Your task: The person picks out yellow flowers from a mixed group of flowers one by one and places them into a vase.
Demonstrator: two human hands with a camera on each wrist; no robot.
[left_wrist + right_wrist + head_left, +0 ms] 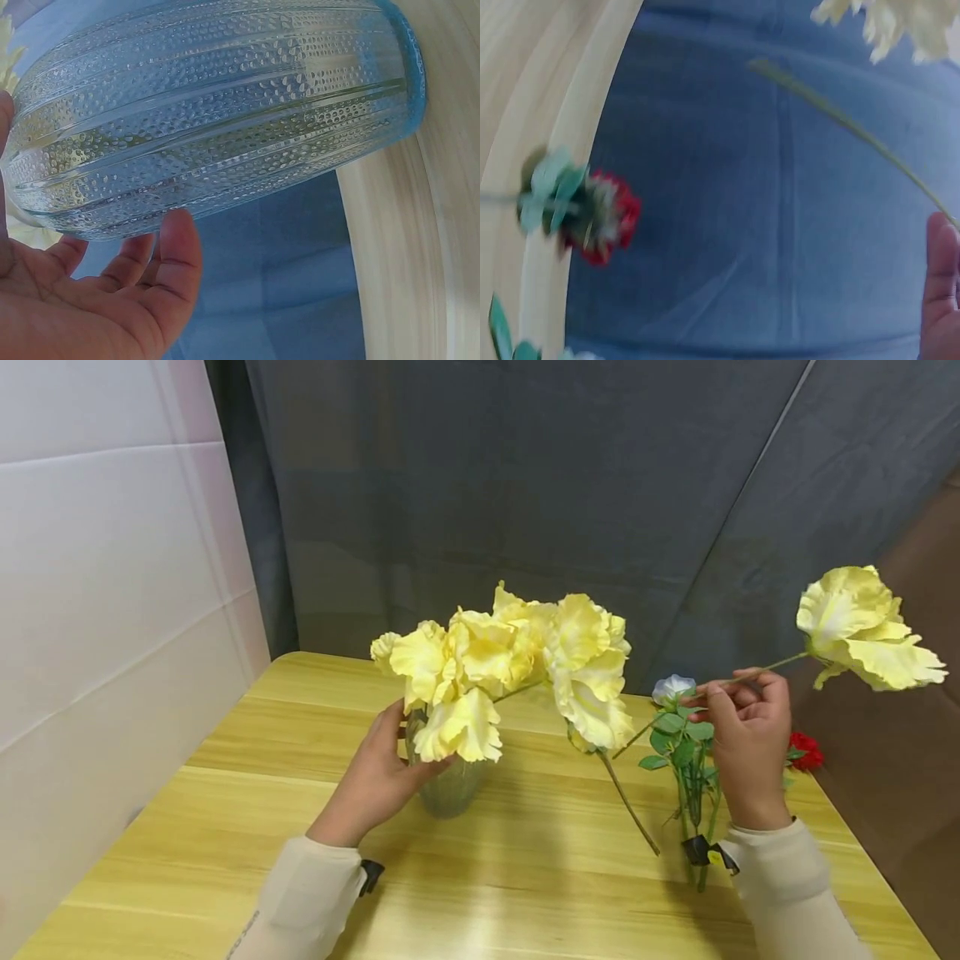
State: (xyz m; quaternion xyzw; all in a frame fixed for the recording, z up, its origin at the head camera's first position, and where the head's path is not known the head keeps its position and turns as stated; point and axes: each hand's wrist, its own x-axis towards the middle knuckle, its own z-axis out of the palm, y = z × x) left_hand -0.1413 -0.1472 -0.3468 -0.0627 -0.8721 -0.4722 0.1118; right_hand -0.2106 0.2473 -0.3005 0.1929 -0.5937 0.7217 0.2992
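My left hand holds the upper side of a ribbed, dimpled clear glass vase, thumb in front and fingers behind. In the left wrist view, fingertips meet the side of the glass. Several ruffled yellow artificial flowers spill over the vase's mouth, and stems show dimly through the glass. On the right, my right hand pinches the thin stem of a single yellow flower. Its bloom points to the right and the bare stem end points left, toward the vase.
Another yellow flower has its stem over the wooden table, right of the vase. Below my right hand are leafy green stems with a white-blue flower and a red flower. A grey curtain hangs behind the table.
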